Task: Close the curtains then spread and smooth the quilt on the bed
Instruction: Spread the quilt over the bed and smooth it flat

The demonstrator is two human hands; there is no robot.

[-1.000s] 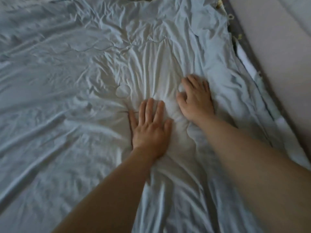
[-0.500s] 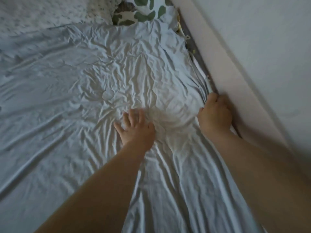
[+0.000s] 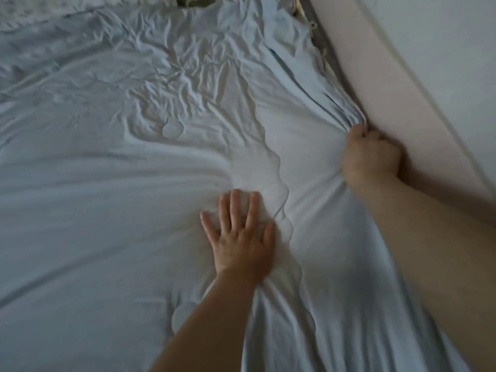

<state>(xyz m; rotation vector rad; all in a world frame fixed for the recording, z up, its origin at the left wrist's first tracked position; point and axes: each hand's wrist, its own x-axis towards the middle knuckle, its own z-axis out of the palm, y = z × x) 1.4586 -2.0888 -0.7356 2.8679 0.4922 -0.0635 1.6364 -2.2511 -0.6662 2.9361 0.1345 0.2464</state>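
Observation:
A pale blue-white quilt (image 3: 112,200) covers the bed, wrinkled toward the far end and drawn into folds near the right edge. My left hand (image 3: 241,237) lies flat on it, fingers spread, pressing beside a raised ridge of cloth. My right hand (image 3: 369,157) is closed in a fist on the quilt's right edge, where the fabric bunches against the padded bed side. The curtains are out of view.
A pinkish padded bed side (image 3: 397,108) runs diagonally along the right, with a pale wall (image 3: 442,36) behind it. A green-patterned pillow (image 3: 196,0) peeks out at the top edge. A dotted sheet (image 3: 40,6) shows at the top left.
My right hand went from flat on the quilt to the right edge and closed on the cloth, pulling it taut. My left hand slid nearer me and stays flat.

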